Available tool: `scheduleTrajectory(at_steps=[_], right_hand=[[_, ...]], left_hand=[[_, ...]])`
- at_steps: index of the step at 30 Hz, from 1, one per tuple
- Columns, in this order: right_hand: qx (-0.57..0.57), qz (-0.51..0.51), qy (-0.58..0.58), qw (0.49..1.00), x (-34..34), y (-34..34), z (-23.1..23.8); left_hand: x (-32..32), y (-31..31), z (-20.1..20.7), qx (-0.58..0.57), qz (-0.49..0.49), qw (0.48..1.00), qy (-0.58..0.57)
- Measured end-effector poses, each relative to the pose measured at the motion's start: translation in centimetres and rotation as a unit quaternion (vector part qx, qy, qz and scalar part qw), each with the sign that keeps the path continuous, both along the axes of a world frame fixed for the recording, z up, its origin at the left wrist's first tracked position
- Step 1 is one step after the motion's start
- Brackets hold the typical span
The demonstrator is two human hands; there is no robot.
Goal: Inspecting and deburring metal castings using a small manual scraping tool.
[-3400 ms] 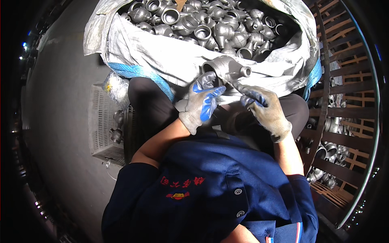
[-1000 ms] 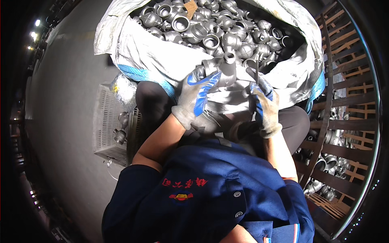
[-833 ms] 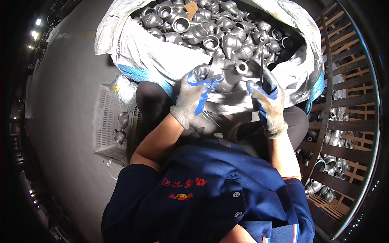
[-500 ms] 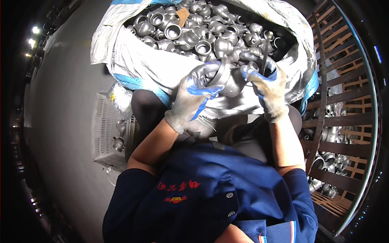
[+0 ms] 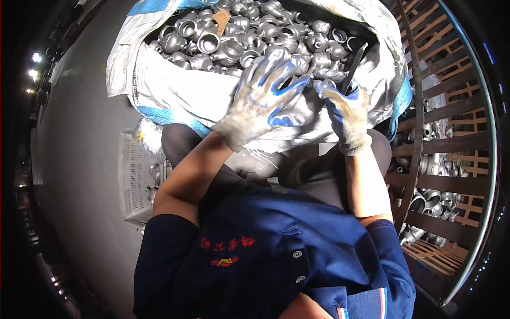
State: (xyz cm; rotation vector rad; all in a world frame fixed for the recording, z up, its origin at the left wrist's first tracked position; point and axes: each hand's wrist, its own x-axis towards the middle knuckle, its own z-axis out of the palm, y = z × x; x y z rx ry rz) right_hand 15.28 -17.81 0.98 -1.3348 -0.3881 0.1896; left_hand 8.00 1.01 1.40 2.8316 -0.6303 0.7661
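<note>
My left hand [image 5: 256, 101], in a grey and blue coated glove, is spread over the front edge of a white woven sack [image 5: 183, 85], back of the hand up. Its fingertips reach the grey metal castings [image 5: 276, 29] heaped in the sack, hollow rounded bodies with ring-shaped openings. No casting shows in that hand, though its palm is hidden. To the right, my gloved right hand [image 5: 346, 103] is closed around a slim dark flat bar [image 5: 356, 64], which points up and away over the heap. The bar's lower end is hidden in the glove.
A brown slatted metal cage [image 5: 446, 183] with more castings stands at the right. On the floor at the left is a grey plastic crate [image 5: 137, 178] with castings beside my leg. A piece of brown cardboard [image 5: 221, 21] lies on the heap.
The large casting held between my hands has left them. My left hand has opened and turned palm down toward the heap; my right hand still grips the dark bar.
</note>
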Motion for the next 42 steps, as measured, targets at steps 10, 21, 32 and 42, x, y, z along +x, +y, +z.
scheduleTrajectory(at_steps=[10, 21, 32, 42], right_hand=[[0.064, -0.005, 0.021, 0.998, 2.4, -1.2, -1.1], [-0.282, -0.056, -0.351, 0.891, 1.0, -0.9, -2.1], [-0.007, 0.048, -0.047, 0.998, 1.8, -1.4, -1.8], [0.187, 0.134, 0.324, 0.918, 2.1, -0.5, -1.1]], left_hand=[[-2.6, 0.1, -3.1, -0.866, -0.15, 0.432, 0.203], [-0.2, -1.7, -3.6, -0.807, -0.005, 0.535, 0.251], [-1.6, 0.3, -2.4, -0.81, -0.066, 0.512, 0.278], [-2.2, 1.3, 1.0, -0.597, -0.061, 0.688, 0.408]])
